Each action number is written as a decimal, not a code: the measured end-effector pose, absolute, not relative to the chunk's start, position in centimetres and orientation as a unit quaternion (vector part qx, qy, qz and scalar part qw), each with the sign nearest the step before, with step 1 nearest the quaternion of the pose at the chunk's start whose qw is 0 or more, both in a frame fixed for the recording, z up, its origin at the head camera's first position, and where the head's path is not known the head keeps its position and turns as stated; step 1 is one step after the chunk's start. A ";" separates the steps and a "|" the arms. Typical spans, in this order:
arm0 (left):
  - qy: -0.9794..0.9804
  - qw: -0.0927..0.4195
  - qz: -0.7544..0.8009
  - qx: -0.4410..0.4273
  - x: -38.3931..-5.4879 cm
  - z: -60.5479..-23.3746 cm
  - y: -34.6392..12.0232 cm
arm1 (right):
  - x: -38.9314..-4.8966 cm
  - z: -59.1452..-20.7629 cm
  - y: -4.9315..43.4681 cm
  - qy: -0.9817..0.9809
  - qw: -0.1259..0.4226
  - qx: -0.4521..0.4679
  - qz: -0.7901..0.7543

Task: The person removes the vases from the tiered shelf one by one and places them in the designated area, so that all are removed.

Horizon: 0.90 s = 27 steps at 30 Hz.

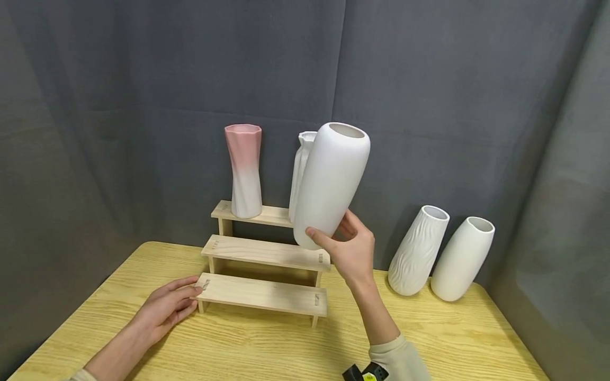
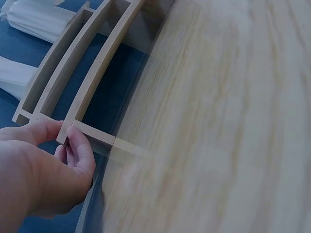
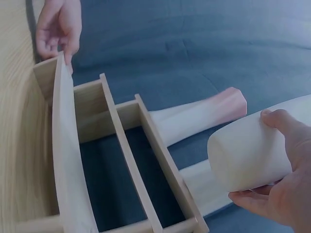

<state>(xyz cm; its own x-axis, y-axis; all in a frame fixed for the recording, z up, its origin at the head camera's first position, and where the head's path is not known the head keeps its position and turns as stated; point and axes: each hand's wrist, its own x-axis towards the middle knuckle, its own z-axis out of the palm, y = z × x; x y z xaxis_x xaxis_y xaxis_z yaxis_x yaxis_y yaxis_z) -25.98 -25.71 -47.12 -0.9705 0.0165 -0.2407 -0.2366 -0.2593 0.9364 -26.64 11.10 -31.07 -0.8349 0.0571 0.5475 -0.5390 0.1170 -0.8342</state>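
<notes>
At the near left, the left hand [image 1: 169, 304] had its thumb and fingers pinched on the left end of the lowest step of a three-step pale wooden stand [image 1: 262, 293]. A pink-to-white twisted ceramic vase [image 1: 245, 174] stood on the far top step, left of a folded-looking white vase [image 1: 296, 182], partly hidden. In front of that, a smooth white tapered vase [image 1: 333, 180] hung above the stand's right part, long axis tilted, mouth up and rightward, base down-left; the right hand [image 1: 353, 251] was clamped round its lower end. Farther right stood a wavy-ribbed white vase [image 1: 418, 251], then a plain white vase [image 1: 462, 259].
</notes>
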 end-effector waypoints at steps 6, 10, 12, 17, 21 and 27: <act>0.623 0.076 0.774 -0.086 -25.9 -47.1 -25.6 | -26.4 -31.9 12.8 -0.722 0.237 0.150 0.632; 0.613 0.080 0.782 -0.084 -25.9 -47.2 -25.7 | -26.6 -32.3 13.6 -0.726 0.241 0.143 0.629; 0.606 0.082 0.787 -0.082 -25.9 -47.3 -25.7 | -26.7 -32.4 14.0 -0.726 0.248 0.141 0.625; 0.593 0.085 0.796 -0.082 -26.0 -47.2 -25.8 | -26.9 -32.7 15.1 -0.731 0.268 0.136 0.613; 0.577 0.091 0.807 -0.080 -26.1 -47.3 -25.9 | -26.8 -32.8 15.8 -0.739 0.283 0.134 0.597; 0.551 0.103 0.824 -0.078 -26.1 -47.4 -25.9 | -28.1 -34.3 17.0 -0.747 0.303 0.135 0.576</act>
